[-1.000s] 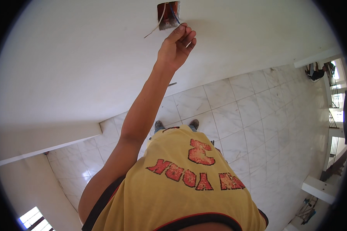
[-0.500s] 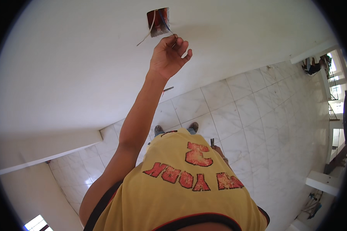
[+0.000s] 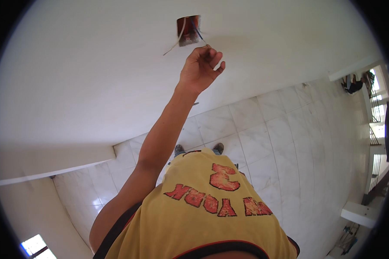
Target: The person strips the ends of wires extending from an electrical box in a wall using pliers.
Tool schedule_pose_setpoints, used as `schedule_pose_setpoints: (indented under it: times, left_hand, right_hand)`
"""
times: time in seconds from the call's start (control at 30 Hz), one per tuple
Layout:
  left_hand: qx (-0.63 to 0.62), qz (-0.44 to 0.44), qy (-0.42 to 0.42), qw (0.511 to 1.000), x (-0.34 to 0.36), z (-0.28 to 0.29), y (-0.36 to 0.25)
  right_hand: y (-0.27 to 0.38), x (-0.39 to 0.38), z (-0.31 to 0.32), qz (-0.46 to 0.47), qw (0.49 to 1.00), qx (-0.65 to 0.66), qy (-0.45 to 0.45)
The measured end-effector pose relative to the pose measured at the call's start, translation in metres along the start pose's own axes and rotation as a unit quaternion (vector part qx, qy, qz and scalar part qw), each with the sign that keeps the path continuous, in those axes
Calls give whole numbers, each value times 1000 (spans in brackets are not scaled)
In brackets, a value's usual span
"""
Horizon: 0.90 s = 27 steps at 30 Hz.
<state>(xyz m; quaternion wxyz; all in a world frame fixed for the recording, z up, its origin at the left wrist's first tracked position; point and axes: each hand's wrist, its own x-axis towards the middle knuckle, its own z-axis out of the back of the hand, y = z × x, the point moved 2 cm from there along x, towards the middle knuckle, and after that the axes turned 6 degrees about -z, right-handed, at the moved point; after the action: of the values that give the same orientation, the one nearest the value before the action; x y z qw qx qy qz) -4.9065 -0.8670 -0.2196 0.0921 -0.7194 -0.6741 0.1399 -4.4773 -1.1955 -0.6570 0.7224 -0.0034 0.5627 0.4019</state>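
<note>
Wire (image 3: 197, 33), blue, in left hand (image 3: 199, 70), below opening's edge (image 3: 189, 45).

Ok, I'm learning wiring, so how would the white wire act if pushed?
Probably springy, not limp: the white wire slants out rather than dangling straight. It looks thin, so likely light and easily bent. Running into the wall box, it would probably flex rather than roll away.

You've a white wall (image 3: 103, 82) w/ a red box (image 3: 189, 33) set in, white wire (image 3: 178, 41) + blue wire (image 3: 196, 29) coming out; yr shoes (image 3: 219, 148) are on tiled floor (image 3: 285, 134).
</note>
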Motion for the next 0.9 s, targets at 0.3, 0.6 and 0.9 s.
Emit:
schedule_pose_setpoints:
  times: [0.3,0.6,0.9]
  left_hand:
    - [-59,-33,2,998,-32,39,-32]
    - [-61,6,124,990,-30,46,-68]
    - [198,-75,77,974,-24,46,-53]
  right_hand:
    - [12,5,9,-34,999,-10,-10]
    - [4,23,11,-47,992,-111,-34]
    - [36,-8,5,-22,997,77,-5]
